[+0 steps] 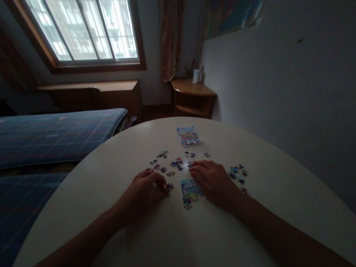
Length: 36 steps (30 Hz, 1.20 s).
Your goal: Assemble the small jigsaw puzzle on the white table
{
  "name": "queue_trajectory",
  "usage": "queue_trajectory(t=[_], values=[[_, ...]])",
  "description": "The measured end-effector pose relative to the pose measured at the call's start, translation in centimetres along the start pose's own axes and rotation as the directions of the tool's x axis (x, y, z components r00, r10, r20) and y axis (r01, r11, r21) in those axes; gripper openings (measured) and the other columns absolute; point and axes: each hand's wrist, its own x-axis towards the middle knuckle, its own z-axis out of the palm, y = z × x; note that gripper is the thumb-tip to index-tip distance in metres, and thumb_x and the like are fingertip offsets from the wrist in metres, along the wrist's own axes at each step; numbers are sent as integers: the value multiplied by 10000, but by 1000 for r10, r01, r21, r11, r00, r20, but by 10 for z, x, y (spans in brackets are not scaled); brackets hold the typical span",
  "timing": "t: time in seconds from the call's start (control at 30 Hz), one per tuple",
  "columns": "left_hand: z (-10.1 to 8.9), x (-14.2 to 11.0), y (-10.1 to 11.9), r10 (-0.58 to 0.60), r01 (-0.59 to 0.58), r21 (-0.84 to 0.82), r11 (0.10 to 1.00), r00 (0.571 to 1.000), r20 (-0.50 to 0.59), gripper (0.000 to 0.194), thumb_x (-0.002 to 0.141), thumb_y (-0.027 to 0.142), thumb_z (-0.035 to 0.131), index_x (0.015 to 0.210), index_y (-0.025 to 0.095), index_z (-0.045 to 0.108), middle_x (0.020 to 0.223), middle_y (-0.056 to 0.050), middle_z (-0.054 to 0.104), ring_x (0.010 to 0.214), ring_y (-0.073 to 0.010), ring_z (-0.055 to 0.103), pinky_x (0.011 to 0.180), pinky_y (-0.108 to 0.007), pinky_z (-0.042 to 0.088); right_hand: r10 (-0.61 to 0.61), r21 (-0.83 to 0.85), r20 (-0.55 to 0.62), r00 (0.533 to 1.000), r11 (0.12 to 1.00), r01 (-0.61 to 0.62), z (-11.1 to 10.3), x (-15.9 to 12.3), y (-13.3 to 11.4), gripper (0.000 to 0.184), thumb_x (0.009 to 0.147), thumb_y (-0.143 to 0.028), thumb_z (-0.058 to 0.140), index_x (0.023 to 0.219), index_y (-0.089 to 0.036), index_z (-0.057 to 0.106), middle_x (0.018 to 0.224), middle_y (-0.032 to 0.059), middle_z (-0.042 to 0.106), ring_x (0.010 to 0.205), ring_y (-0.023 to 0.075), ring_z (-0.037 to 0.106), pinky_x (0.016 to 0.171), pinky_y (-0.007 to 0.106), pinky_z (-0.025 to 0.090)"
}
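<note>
Small jigsaw puzzle pieces lie scattered across the white round table. My left hand rests on the left side of them, its fingers curled down and its fingertips at a puzzle piece. A partly joined jigsaw puzzle lies in front of me, its right part covered by my right hand. The fingers of that hand stretch forward and lie low over the tabletop, the tips beside a loose piece. What may be under its palm is hidden.
A small picture card lies beyond the pieces on the table. More loose pieces sit right of my right hand. A bed with a plaid mattress stands left, a corner shelf at the back, a wall on the right.
</note>
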Motion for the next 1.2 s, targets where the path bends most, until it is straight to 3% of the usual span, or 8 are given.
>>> queue_trajectory(t=[0.27,0.4,0.5,0.6,0.73,0.93,1.2], values=[[-1,0,17,5,-1,-172,985,1000,19,93,850,214,631,940,208,651,902,-34,689,916,-193,638,869,-334,498,-17,46,-61,998,999,20,-2,0,-3,293,1011,-325,422,1092,-211,680,1268,97,645,1188,246,560,1017,456,376],[-1,-4,28,12,-7,-244,970,1000,19,105,871,229,614,970,204,642,924,-24,697,844,-165,653,822,-308,512,-7,189,-60,998,982,18,-10,-2,-19,223,963,-315,525,1065,-219,699,1154,80,704,1109,237,611,977,435,416],[1,-6,36,32,-31,-274,961,1000,-1,89,891,225,595,967,205,639,926,-17,713,853,-160,665,840,-311,512,45,400,82,996,914,-74,-20,-6,-40,216,914,-329,597,1044,-202,713,958,53,746,875,187,673,816,340,492],[4,-8,43,26,-32,-301,953,999,-23,75,893,236,607,950,202,641,918,-18,723,850,-161,673,860,-329,515,68,528,204,977,833,-168,-27,-14,-55,188,882,-302,633,1015,-208,725,851,20,742,748,152,665,671,270,483],[15,-10,53,7,-15,-443,896,1000,-20,81,875,223,616,943,185,634,909,-30,717,839,-154,679,804,-298,544,119,611,259,959,748,-258,-28,-30,-56,151,858,-271,648,969,-197,718,820,18,734,735,151,656,658,267,478],[32,-10,61,-105,125,-665,736,992,71,196,811,266,663,966,172,587,916,-44,700,845,-168,687,795,-324,585,244,734,252,937,582,-349,-19,-53,-52,129,808,-275,683,893,-186,645,795,18,697,716,150,648,655,275,505],[31,-11,65,-124,149,-698,700,988,87,248,808,282,691,998,181,567,981,-48,674,821,-156,680,768,-317,593,198,777,196,960,566,-275,-5,-60,-55,156,824,-246,678,952,-204,599,782,-10,680,695,127,647,630,245,509]])
